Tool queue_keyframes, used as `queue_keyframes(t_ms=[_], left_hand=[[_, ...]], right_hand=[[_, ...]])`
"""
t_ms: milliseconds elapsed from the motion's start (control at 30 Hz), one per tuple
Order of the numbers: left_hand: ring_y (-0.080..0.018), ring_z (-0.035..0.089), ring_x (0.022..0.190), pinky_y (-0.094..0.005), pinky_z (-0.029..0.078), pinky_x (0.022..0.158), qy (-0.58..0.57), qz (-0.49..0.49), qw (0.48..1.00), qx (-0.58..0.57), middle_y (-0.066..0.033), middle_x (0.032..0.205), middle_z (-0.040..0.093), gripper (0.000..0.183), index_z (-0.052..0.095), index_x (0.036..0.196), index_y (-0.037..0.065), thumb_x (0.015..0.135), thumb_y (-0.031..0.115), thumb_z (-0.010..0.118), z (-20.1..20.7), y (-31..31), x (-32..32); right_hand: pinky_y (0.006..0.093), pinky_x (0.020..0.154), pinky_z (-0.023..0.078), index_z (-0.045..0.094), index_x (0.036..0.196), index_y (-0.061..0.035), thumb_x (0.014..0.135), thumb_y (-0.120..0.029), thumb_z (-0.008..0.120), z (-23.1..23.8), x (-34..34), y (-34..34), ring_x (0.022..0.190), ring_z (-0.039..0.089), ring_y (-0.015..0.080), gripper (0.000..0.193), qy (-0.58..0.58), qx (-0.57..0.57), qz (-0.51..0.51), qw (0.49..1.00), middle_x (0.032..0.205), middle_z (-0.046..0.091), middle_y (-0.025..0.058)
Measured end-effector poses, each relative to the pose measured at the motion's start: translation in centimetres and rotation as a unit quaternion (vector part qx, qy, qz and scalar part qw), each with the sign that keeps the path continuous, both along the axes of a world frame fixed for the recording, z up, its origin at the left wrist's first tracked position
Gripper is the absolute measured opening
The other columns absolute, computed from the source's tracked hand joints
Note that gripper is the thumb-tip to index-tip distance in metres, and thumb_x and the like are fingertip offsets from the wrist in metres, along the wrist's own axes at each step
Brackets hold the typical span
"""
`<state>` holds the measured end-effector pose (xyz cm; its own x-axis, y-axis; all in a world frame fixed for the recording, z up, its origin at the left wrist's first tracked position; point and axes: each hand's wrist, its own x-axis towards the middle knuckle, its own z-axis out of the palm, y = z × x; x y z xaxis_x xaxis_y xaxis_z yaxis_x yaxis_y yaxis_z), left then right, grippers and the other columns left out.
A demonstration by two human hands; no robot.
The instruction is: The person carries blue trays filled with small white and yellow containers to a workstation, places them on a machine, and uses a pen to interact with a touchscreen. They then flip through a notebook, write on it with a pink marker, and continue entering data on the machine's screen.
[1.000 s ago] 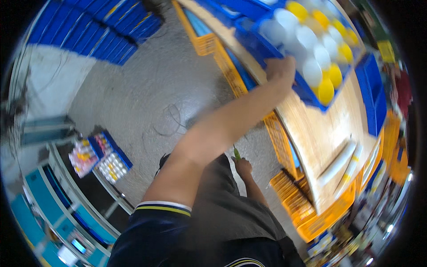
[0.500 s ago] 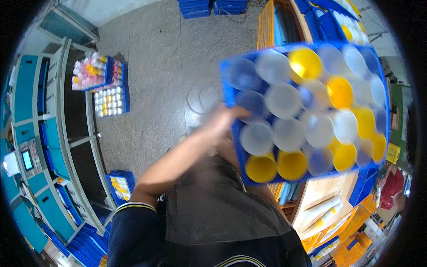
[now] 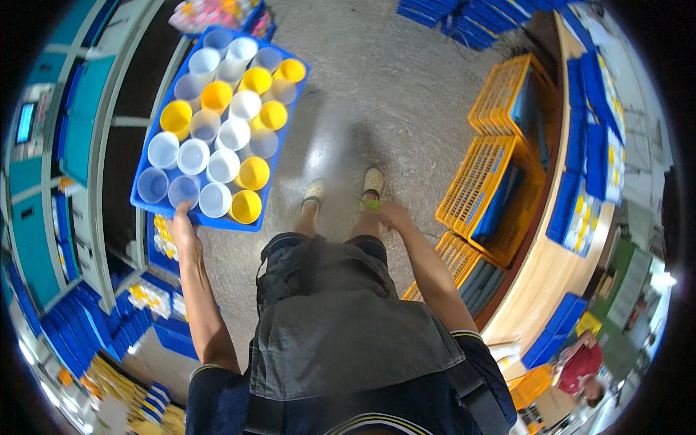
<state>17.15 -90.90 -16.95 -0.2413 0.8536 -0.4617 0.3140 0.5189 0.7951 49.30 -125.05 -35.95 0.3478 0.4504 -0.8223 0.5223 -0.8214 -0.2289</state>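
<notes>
A blue tray (image 3: 262,210) filled with white, translucent and yellow plastic cups (image 3: 233,134), open ends up, is held out to my left. My left hand (image 3: 184,226) grips its near edge, the thumb over the rim beside a cup and the other fingers hidden below. Apart from the tray, my right hand (image 3: 392,214) hangs in front of my right leg with its fingers curled. A small bright green thing (image 3: 372,205) shows at those fingertips; I cannot make out what it is.
Teal machine cabinets (image 3: 90,94) with a pale frame line the left. Another crate of pink, white and yellow pieces (image 3: 210,14) stands beyond the tray. Yellow crates (image 3: 475,177) stand beside a wooden bench (image 3: 554,268) on the right. A person in red (image 3: 580,370) is at far right.
The tray of cups has swung from my right across to my left, still in my left hand. My right hand, hidden before, now shows away from the tray. My view has turned.
</notes>
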Motion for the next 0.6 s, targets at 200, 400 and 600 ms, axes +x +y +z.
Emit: queue_keyframes(t_ms=[200,400,600], left_hand=[[-0.0211,0.063,0.066,-0.0347,0.052,0.063,0.106,0.069,0.992,-0.019,-0.0085,0.081,0.067,0.029,0.068,0.096,-0.005,0.078,0.018,0.066,-4.7,-5.1,-9.8],[-0.0445,0.065,0.099,-0.0453,0.049,0.09,0.313,-0.023,0.948,-0.052,-0.0325,0.101,0.067,0.076,0.041,0.14,-0.008,0.077,0.028,0.066,-6.8,-13.4,-3.4],[-0.0454,0.064,0.101,-0.0468,0.047,0.094,0.304,-0.108,0.944,-0.065,-0.0332,0.101,0.066,0.08,0.035,0.144,-0.006,0.077,0.026,0.063,-6.5,-18.3,3.4]], right_hand=[[0.0444,0.079,0.052,0.069,0.102,-0.0038,0.092,-0.046,0.058,7.9,2.2,5.1,0.091,0.068,0.037,0.045,-0.009,0.056,0.08,0.995,0.1,0.069,0.021],[0.0492,0.08,0.05,0.053,0.129,-0.0094,0.095,-0.048,0.051,20.8,-3.7,9.2,0.09,0.065,0.0417,0.052,0.141,0.228,0.265,0.926,0.098,0.068,0.0234],[0.0521,0.077,0.049,0.053,0.127,-0.0075,0.094,-0.054,0.049,22.4,-3.6,6.4,0.088,0.064,0.0446,0.057,0.101,0.267,0.259,0.923,0.093,0.067,0.0254]])
